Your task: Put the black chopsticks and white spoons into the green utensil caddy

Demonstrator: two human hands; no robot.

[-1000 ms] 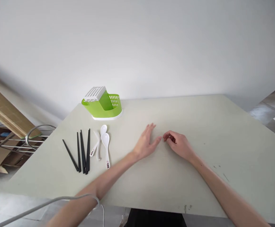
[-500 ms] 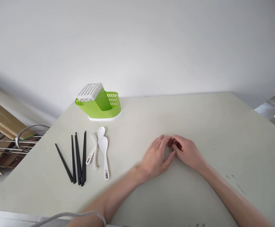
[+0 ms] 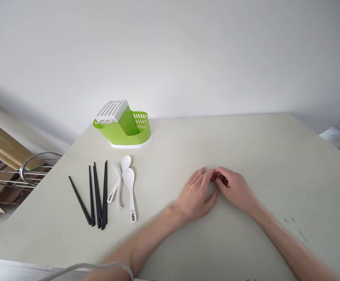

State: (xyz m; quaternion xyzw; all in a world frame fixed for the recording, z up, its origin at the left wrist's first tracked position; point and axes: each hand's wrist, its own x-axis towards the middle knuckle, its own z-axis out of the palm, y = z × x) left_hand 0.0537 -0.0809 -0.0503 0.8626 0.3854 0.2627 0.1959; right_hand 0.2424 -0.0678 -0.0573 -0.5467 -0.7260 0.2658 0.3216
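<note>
My left hand (image 3: 195, 195) lies palm down on the table, fingers stretched out and thumb apart, holding nothing I can see. My right hand (image 3: 234, 188) rests beside it with fingers loosely curled in; its fingertips meet the left fingertips, and nothing shows in its grip. To the left lie several white spoons (image 3: 128, 177), some overlapping, their handles toward me. Further left are several black chopsticks (image 3: 91, 196), one set at a slant apart from the others. Behind them stands a green utensil holder (image 3: 118, 132) with a slotted white top (image 3: 113, 111) and white base.
The pale table (image 3: 170, 152) meets a white wall (image 3: 187, 58) at its back. A grey cable (image 3: 84, 266) crosses the near left edge by my left forearm. Beyond the left edge are a metal rack (image 3: 26, 177) and a cardboard piece (image 3: 7, 142).
The view has shifted slightly. My hands stay together in nearly the same pose, and the spoons, chopsticks and holder have not been moved.
</note>
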